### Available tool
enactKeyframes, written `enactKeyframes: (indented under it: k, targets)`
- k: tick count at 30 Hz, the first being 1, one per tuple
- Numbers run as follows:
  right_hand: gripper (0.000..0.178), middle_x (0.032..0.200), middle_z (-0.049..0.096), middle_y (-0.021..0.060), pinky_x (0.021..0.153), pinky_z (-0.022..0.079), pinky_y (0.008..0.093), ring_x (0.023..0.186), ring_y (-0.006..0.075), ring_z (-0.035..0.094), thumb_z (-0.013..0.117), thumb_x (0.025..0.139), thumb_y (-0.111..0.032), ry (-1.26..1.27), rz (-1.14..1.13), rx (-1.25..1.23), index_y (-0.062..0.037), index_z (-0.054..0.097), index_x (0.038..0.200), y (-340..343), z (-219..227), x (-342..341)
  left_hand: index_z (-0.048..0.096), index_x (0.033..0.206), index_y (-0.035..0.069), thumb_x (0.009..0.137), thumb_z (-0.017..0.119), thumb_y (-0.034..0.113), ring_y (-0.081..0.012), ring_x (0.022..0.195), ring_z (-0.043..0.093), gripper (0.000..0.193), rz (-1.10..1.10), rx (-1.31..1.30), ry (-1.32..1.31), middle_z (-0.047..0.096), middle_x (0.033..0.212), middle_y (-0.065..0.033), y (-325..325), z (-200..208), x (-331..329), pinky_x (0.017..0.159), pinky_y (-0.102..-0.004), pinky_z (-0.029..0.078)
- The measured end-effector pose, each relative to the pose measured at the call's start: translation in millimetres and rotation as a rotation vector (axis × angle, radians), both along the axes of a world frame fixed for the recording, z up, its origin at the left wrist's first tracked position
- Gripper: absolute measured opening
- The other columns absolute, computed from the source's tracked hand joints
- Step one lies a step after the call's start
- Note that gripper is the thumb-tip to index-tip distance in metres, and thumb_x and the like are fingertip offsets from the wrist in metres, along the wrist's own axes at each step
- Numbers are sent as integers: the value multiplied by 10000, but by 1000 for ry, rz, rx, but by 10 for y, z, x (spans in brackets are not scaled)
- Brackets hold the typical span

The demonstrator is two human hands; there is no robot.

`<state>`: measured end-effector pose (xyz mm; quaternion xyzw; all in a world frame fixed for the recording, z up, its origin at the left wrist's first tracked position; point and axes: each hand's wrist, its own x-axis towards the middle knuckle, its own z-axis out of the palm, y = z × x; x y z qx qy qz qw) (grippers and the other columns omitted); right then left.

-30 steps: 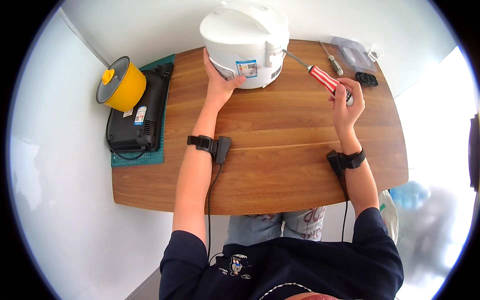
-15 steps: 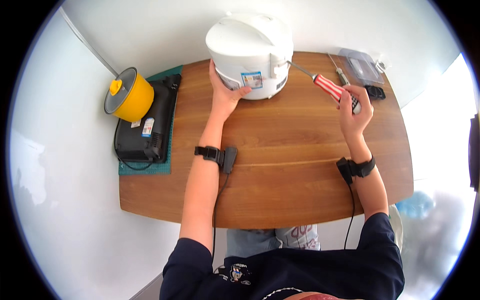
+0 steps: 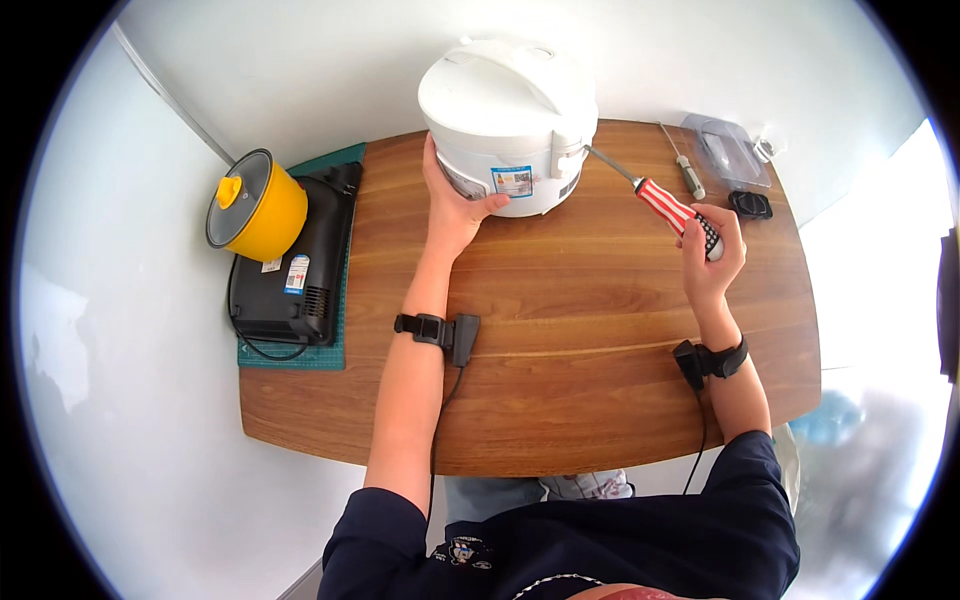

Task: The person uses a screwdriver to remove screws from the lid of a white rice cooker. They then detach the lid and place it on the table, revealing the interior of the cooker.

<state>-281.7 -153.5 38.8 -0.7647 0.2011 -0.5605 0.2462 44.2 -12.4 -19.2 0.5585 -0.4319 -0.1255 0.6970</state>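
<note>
The white rice cooker [image 3: 500, 105] stands at the far side of the wooden worktop [image 3: 570, 340], just beyond the left hand [image 3: 456, 212], which clasps its lower left side with the thumb in front. The right hand [image 3: 716, 248] grips the handle of the striped screwdriver [image 3: 663, 200], whose shaft reaches leftward to the cooker's right side.

Here's the left hand [image 3: 458, 215] braced against the white cooker [image 3: 500, 105] on the table [image 3: 570, 320], while the right hand [image 3: 716, 245] grips a striped screwdriver [image 3: 664, 203], tip right at the cooker's side! Over left, a yellow pot [image 3: 278, 218] sits on a black appliance [image 3: 265, 312]; far right, a second screwdriver [image 3: 691, 179] lies beside a clear tray [image 3: 742, 163].
</note>
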Motion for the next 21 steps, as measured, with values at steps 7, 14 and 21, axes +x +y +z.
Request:
enactKeyframes:
  k: [7, 14, 21]
  targets:
    - [180, 801, 708, 63, 612, 501, 229, 665, 84, 641, 738, 935, -65, -2, 42, -99, 21, 656, 1070, -27, 24, 29, -22, 1627, 28, 557, 980, 571, -331, 1511, 267, 1563, -2, -1, -14, 177, 1625, -207, -2, 13, 48, 1237, -480, 317]
    - [209, 803, 711, 67, 610, 510, 248, 663, 96, 645, 773, 906, -36, 28, 85, -106, 10, 651, 1070, -37, 97, 28, -49, 1623, 24, 584, 988, 525, -326, 1504, 282, 1551, -57, -5, 27, 198, 1620, -206, 1, 97, 7, 1234, -470, 325]
    - [301, 799, 682, 75, 587, 509, 282, 652, 149, 642, 828, 847, -40, 36, 101, -222, -14, 652, 1090, -85, 60, 23, -60, 1618, 22, 626, 992, 456, -328, 1500, 285, 1510, -65, -4, -9, 195, 1620, -211, -4, 30, 61, 1234, -471, 331]
